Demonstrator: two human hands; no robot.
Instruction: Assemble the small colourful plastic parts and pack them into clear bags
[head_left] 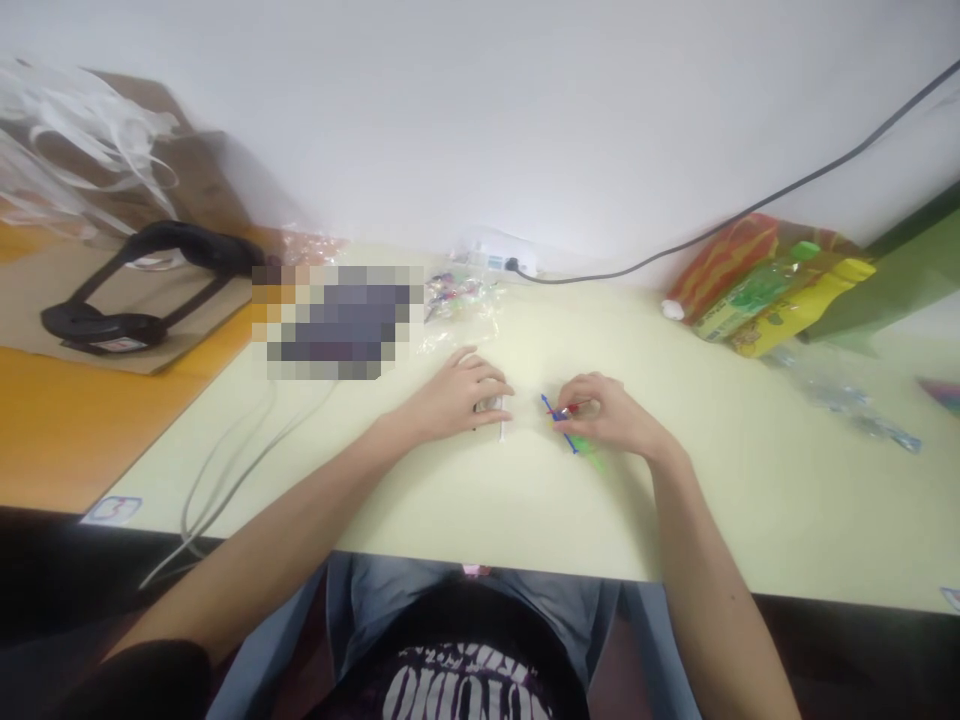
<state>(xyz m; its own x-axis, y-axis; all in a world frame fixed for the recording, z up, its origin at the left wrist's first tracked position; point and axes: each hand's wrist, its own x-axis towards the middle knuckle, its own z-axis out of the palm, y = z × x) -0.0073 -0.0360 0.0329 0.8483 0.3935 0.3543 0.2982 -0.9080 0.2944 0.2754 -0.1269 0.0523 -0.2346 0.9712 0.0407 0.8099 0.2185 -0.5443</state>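
Note:
Near the table's middle, my left hand point(469, 395) curls its fingers round a small white piece point(502, 425) with dark bits beside it. Most of that piece is hidden behind the fingers, so its kind is unclear. To its right, my right hand point(607, 415) is closed in a pinch on a small blue plastic piece point(570, 438) with pointed ends. A bit of red shows between thumb and fingers. Under this hand a green piece point(589, 452) shows, blurred; whether it is joined to the blue one I cannot tell. The two hands are apart.
A clear bag of small colourful parts point(457, 300) lies behind my left hand, near a white power strip point(499, 250). Snack packets point(780, 290) and crumpled clear plastic point(847, 395) lie right. A black headset-like frame point(142, 290) and loose cables point(217, 490) are left.

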